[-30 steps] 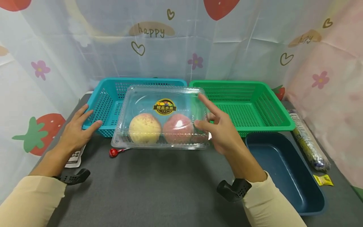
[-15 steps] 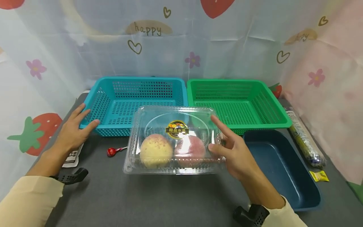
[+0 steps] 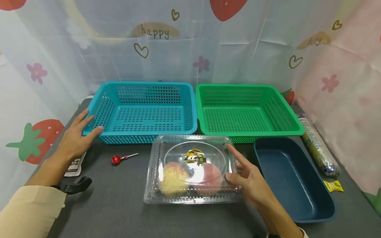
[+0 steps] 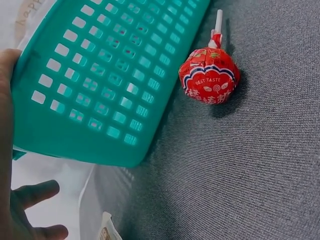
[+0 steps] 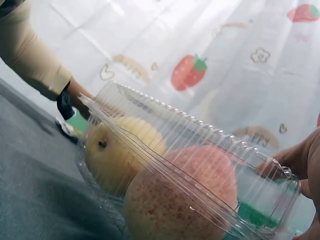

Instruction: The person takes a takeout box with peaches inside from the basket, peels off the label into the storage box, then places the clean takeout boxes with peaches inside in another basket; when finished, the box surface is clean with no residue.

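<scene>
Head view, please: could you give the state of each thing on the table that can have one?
Clear fruit box: lid closed, flat on the table, two fruits inside.
Blue basket: upright, nothing inside.
Green basket: upright, nothing inside.
Dark blue tray: upright, nothing inside.
Lollipop: wrapped, lying on its side.
Left hand: fingers straight, touching the blue basket's corner.
Right hand: holds the fruit box's right end.

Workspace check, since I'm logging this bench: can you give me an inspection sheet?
Surface: dark grey mat.
Job's things: clear box closed, on the mat, holding two fruits.
Clutter: blue basket, green basket, navy tray, lollipop, yellow candy, wrapped roll, packet.
Grippers: right hand holds the box's right end; left hand rests against the blue basket.
Cables: nothing seen.
Surroundings: printed curtain.
</scene>
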`<state>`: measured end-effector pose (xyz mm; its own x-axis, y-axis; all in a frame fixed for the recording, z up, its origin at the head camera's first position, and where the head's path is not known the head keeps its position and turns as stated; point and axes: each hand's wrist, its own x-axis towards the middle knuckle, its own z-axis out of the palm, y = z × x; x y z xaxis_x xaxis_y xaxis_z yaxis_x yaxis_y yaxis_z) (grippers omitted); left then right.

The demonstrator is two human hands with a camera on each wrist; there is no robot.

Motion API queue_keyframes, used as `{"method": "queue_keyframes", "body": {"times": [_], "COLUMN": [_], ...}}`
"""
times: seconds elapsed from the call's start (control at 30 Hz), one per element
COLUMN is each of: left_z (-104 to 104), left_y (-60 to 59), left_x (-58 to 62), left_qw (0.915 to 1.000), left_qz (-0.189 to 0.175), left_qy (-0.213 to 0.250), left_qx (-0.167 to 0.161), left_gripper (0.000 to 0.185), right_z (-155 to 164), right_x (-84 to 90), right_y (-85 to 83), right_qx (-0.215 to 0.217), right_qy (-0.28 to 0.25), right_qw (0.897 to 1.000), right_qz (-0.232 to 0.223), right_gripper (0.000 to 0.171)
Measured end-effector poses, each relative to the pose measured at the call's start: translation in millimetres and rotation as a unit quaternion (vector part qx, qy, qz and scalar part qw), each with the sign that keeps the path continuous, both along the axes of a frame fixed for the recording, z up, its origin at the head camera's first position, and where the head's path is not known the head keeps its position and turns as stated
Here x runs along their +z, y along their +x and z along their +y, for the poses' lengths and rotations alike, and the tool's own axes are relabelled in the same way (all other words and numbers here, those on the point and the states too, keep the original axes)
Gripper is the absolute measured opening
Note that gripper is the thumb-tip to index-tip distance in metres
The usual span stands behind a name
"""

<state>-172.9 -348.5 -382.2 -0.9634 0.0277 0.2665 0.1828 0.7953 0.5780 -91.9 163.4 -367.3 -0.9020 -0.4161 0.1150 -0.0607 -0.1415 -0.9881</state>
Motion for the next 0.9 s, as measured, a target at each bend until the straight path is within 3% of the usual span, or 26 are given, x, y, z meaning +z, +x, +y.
{"method": "queue_keyframes", "body": {"times": [0.57,0.7,0.8,0.9], "left_z": [-3,-3,0,8], "left_y": [0.5,0.6,2.8,8.4], "left_x": [0.4,11.2,25.8,42.3], "left_qw": [1.0,0.9993,0.9975,0.9974], "left_qz": [0.0,-0.024,-0.044,-0.033], "left_qy": [-0.002,-0.03,-0.055,-0.06], "left_qx": [-0.002,0.002,0.009,0.02], "left_gripper": [0.065,0.07,0.076,0.079], "right_z": [6,7,9,10], "right_x": [-29.8,-32.6,-34.3,-35.8], "right_y": [-8.1,-10.0,-9.5,-7.9], "right_qx": [-0.003,-0.01,-0.022,-0.042], "right_qy": [0.002,0.015,0.041,0.074], "right_qw": [1.0,1.0,0.999,0.996], "right_qz": [-0.014,-0.011,-0.009,-0.003], "right_gripper": [0.075,0.074,0.074,0.075]}}
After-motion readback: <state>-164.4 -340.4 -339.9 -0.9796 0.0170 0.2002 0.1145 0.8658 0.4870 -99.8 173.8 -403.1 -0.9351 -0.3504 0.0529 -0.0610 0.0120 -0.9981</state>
